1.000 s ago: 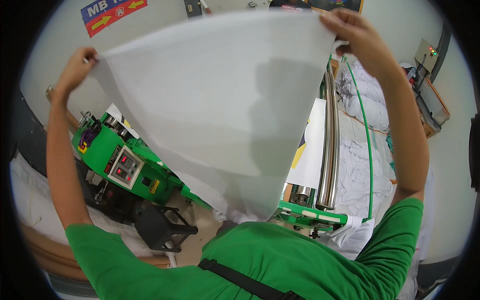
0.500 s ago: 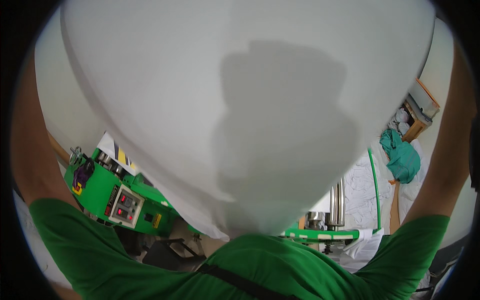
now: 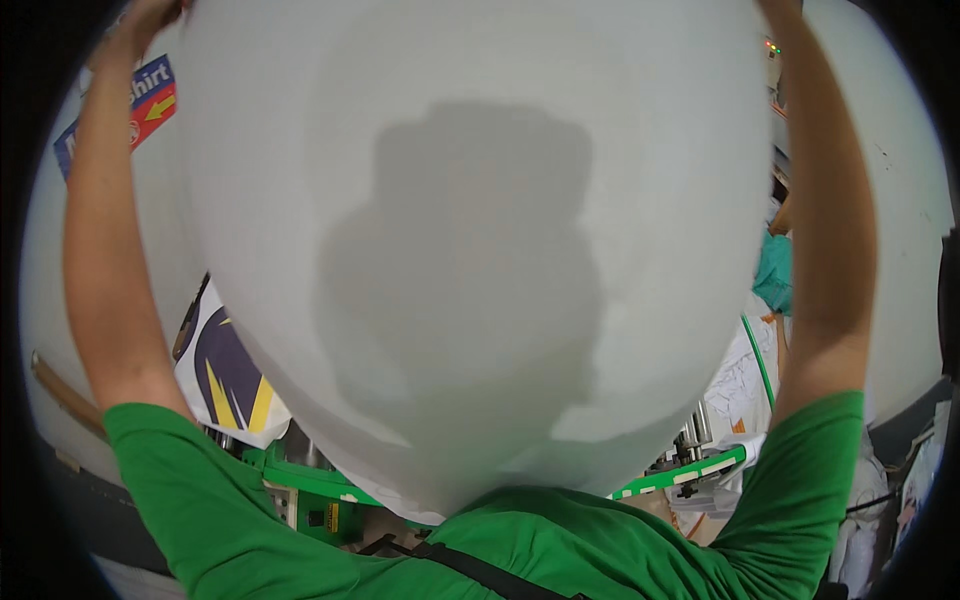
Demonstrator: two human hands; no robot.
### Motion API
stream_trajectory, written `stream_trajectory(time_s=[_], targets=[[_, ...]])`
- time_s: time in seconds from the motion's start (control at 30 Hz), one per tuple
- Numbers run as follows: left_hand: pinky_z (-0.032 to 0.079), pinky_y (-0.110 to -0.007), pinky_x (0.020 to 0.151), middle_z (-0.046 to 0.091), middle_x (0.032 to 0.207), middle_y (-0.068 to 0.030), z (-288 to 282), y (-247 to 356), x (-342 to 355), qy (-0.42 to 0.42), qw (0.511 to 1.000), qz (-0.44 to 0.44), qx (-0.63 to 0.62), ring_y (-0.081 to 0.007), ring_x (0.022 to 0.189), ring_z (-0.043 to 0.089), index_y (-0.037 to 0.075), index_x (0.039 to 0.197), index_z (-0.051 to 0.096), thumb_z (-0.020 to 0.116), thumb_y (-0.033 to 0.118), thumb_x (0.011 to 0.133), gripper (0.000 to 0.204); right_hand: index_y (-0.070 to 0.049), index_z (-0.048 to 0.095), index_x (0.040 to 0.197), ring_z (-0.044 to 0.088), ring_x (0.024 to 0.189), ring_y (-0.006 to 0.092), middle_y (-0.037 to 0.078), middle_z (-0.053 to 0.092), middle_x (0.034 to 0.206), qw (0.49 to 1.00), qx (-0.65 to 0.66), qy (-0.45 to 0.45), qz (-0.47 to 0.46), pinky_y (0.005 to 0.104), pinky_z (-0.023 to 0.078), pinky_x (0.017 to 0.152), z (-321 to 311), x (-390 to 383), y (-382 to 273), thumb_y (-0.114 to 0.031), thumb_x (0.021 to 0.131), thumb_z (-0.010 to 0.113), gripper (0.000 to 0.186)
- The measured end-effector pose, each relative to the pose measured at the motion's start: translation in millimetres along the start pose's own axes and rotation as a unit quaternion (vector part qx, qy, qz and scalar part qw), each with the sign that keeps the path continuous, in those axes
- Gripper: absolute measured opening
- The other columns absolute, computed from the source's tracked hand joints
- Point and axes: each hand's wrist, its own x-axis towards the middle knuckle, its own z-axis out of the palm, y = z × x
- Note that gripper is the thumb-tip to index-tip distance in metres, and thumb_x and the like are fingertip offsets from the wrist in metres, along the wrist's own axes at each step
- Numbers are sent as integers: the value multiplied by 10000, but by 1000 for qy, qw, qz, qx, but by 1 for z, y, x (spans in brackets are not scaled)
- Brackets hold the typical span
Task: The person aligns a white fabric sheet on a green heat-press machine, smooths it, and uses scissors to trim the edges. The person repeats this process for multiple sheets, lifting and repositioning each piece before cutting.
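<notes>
A large, smooth white sheet point(image 3: 680, 200) hangs in front of me, from the top of the view down to my chest. It bulges toward me and carries a dark shadow; whether it is cloth or paper I cannot tell. Both my arms are raised along its sides. At the upper left, my left hand point(image 3: 145, 28) is partly cut off by the picture's rim, its visible fingers bent closed at the sheet's edge. My right forearm rises past the sheet's right edge, and the hand lies beyond the top of the view.
Behind the sheet stands a green machine point(image 3: 315, 480) with a green bar point(image 3: 690, 474) and metal rollers point(image 3: 693, 428). A white piece printed purple and yellow point(image 3: 235, 375) lies at left. Teal cloth point(image 3: 773, 272) and crumpled white material point(image 3: 738, 375) are at right. A coloured sign point(image 3: 152, 100) hangs on the left wall.
My arms have drawn inward, and my left hand has come into view. The sheet now looks narrower and hides most of the machine's control panel. The view has turned, showing the wall sign.
</notes>
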Motion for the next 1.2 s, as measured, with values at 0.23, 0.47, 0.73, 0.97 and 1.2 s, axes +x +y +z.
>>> stream_trajectory(time_s=[0.23, 0.47, 0.73, 0.97, 1.2], targets=[[591, -341, 772, 738, 1035, -58, 224, -275, -74, -87, 961, -227, -129, -170, 846, 703, 40, 1160, 731, 721, 246, 996, 263, 34, 724, 882, 637, 728, 147, 40, 722, 788, 961, 128, -216, 119, 351, 509, 670, 205, -256, 71, -397, 983, 748, 443], [544, -287, 641, 706, 900, -29, 411, -455, -235, -213, 880, -348, -241, -117, 733, 649, 20, 1029, 744, 740, 174, 983, 161, 5, 751, 947, 637, 669, 138, 50, 716, 794, 753, 308, -389, 433, 321, 480, 571, 279, -519, 103, -321, 988, 740, 328], [484, -272, 562, 666, 837, 4, 499, -528, -373, -404, 795, -416, -177, -84, 670, 590, 5, 1040, 750, 764, 180, 954, 196, 12, 724, 911, 572, 702, 103, 22, 675, 783, 681, 246, -501, 474, 315, 462, 637, 295, -737, 98, -316, 962, 785, 337], [539, -329, 642, 741, 849, -93, 554, -610, -354, -320, 861, -396, -19, -174, 729, 690, -16, 993, 774, 756, 143, 897, 187, 42, 731, 933, 629, 731, 141, 71, 718, 803, 748, 132, -455, 465, 327, 495, 677, 364, -768, 113, -349, 983, 767, 395], [581, -416, 885, 780, 964, -233, 595, -655, -376, -239, 875, -401, 132, -375, 957, 763, -35, 1002, 776, 814, 220, 764, 351, 55, 741, 1113, 718, 1060, 456, 285, 755, 1059, 744, 0, -522, 417, 493, 552, 926, 386, -782, 107, -384, 935, 741, 474]])
